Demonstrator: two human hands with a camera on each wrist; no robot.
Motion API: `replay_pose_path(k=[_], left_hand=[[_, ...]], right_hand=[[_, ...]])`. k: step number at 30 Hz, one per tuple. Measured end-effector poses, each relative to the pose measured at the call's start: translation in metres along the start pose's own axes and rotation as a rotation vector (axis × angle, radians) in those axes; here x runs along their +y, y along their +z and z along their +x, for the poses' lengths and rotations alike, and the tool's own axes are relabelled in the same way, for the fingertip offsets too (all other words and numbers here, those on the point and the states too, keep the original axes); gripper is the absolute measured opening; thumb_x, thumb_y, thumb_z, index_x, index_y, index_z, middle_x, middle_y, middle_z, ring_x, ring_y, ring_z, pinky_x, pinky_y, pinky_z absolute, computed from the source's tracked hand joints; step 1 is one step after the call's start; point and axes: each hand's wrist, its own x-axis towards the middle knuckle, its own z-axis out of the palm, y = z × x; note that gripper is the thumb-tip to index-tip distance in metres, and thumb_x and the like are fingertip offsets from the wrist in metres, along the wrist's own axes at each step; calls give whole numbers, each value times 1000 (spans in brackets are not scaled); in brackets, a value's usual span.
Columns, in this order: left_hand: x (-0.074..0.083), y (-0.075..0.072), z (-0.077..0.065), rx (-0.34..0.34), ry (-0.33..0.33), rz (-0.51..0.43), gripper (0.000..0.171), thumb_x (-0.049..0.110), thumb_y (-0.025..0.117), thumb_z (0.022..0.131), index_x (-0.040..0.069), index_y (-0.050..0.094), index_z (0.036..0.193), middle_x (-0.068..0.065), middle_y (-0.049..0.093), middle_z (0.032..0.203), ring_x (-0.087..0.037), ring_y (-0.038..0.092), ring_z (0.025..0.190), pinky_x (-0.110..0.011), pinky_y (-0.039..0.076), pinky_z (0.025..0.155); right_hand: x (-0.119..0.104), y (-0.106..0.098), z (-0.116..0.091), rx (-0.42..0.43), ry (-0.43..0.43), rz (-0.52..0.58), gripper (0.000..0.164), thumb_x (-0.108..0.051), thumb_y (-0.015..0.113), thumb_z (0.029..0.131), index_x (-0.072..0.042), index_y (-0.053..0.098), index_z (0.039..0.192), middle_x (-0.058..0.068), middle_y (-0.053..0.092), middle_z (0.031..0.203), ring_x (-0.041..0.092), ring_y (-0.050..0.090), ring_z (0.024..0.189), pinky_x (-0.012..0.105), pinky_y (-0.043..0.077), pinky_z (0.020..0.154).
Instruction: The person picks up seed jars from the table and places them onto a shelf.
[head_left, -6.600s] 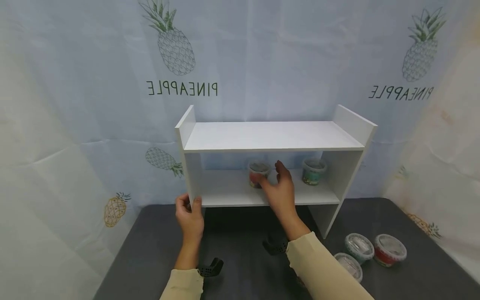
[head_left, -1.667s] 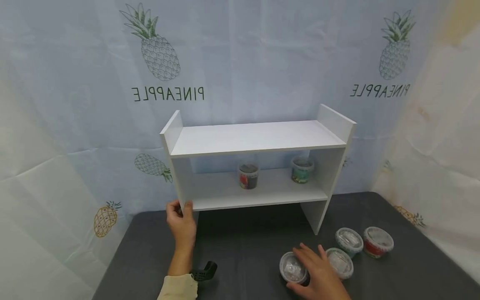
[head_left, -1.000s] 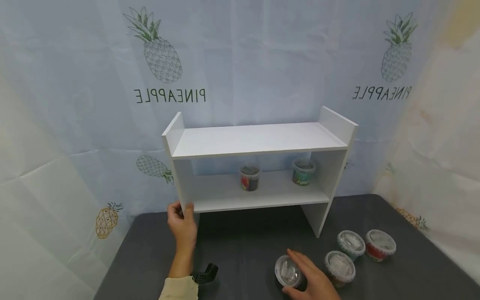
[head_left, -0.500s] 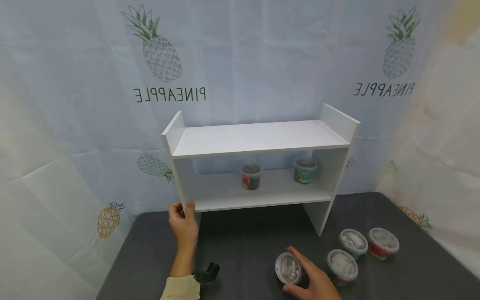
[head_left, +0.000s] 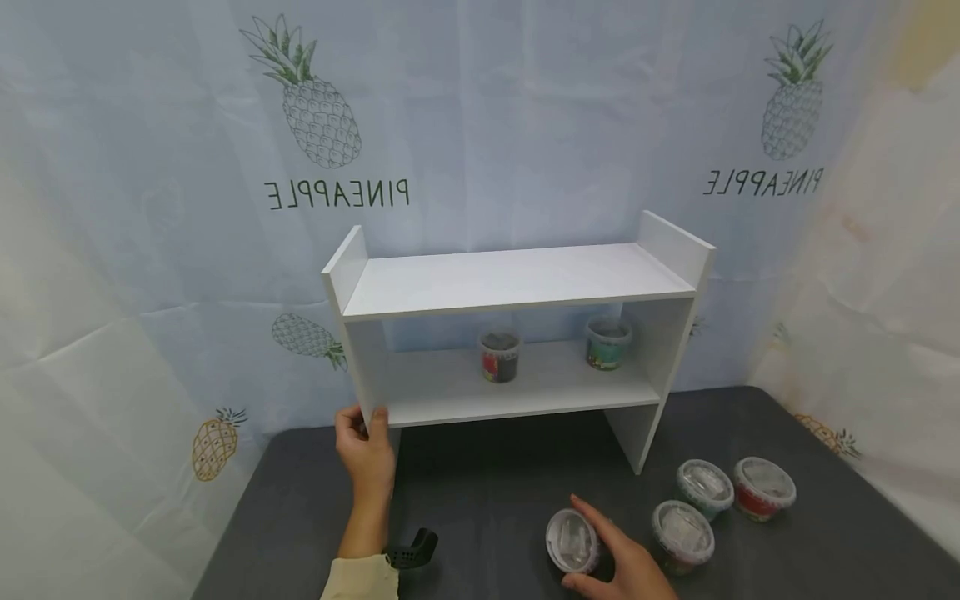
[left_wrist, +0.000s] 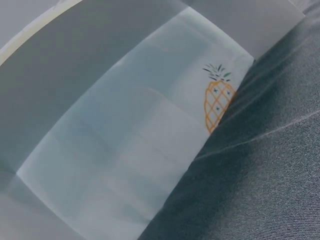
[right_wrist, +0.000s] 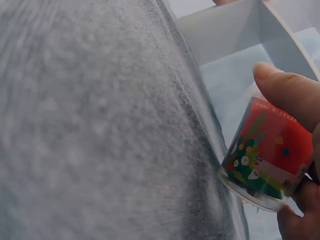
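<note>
My left hand (head_left: 365, 454) grips the lower front edge of the left side panel of a white two-tier shelf (head_left: 517, 279); the hand does not show in the left wrist view. At the front of the table, my right hand (head_left: 626, 558) holds a small clear-lidded plastic tub (head_left: 573, 542) between thumb and fingers. In the right wrist view this tub (right_wrist: 270, 150) has a red label with flowers and leaves. On the shelf's lower board stand a red-and-black tub (head_left: 500, 358) near the middle and a green tub (head_left: 607, 343) towards the right.
Three more lidded tubs sit on the dark table right of my right hand: a nearer tub (head_left: 682, 533), a greenish tub (head_left: 705, 486) and a red tub (head_left: 763, 487). A pineapple-print curtain (head_left: 480, 125) hangs behind the shelf.
My right hand has left the tub on the shelf's lower board and come down to the table, where it now holds another tub, shifted slightly left. The left hand keeps its grip on the shelf.
</note>
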Motion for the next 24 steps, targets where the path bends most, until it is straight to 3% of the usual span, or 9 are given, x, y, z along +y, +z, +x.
replay_pose_path(k=[12,21,24], left_hand=[[14,-2,-6,-25,-23,21,13,-6,58,91,-1,53,102,3,54,97,-6,56,80,-16,46,69],[-1,-3,-2,-9,5,3,14,-2,60,91,0,53,104,1,55,99,-8,59,83,-17,48,72],[5,0,-2,-11,14,0,14,-3,59,91,-1,53,103,3,55,98,-6,59,82,-16,48,71]], right_hand=[[4,7,-3,23,0,-1,89,-48,79,77,-11,41,149,10,50,147,8,52,128,29,51,94],[1,3,0,3,15,25,90,-47,78,79,-15,37,152,10,47,150,17,53,129,29,52,93],[0,2,1,-14,50,35,90,-49,77,79,-16,37,152,9,45,152,21,52,130,31,52,93]])
